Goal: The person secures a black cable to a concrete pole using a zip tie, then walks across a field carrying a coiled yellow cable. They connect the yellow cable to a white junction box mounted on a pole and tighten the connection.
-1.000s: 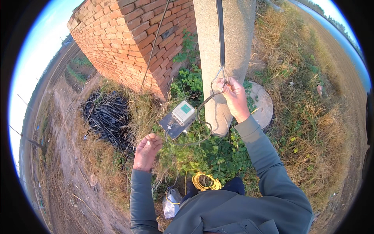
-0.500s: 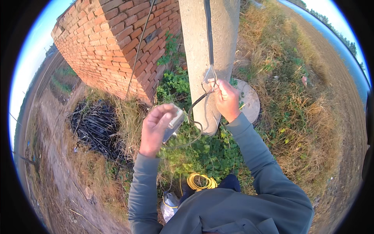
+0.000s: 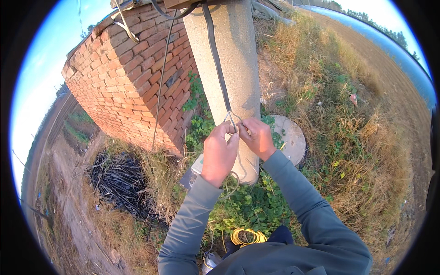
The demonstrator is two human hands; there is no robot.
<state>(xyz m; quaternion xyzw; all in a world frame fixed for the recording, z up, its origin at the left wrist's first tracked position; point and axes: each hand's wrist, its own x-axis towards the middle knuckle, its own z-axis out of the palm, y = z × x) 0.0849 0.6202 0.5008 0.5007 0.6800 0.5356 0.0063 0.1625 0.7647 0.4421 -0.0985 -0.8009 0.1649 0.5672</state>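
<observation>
A flat black cable (image 3: 215,59) hangs down in front of a concrete pole (image 3: 238,55) and splits into thin strands at its lower end. My left hand (image 3: 218,151) pinches this frayed end from the left, thumb and fingers pressed together. Close beside it, my right hand (image 3: 257,139) pinches strands of the same cable from the right; the exact spot is hidden by the fingers. Behind my left wrist a pale box with a clear cover (image 3: 191,172) shows in part. A thin dark cable (image 3: 235,183) loops below the hands.
A brick structure (image 3: 133,82) stands left of the pole. On the ground at left lies a heap of black strips (image 3: 120,181). A round concrete slab (image 3: 288,137) sits right of the pole. By my feet are a yellow cable coil (image 3: 247,236) and a silvery bag (image 3: 211,261).
My left hand has moved up and right from beside the pale box to the cable end, meeting my right hand. The view has tilted upward, showing more of the pole's upper part.
</observation>
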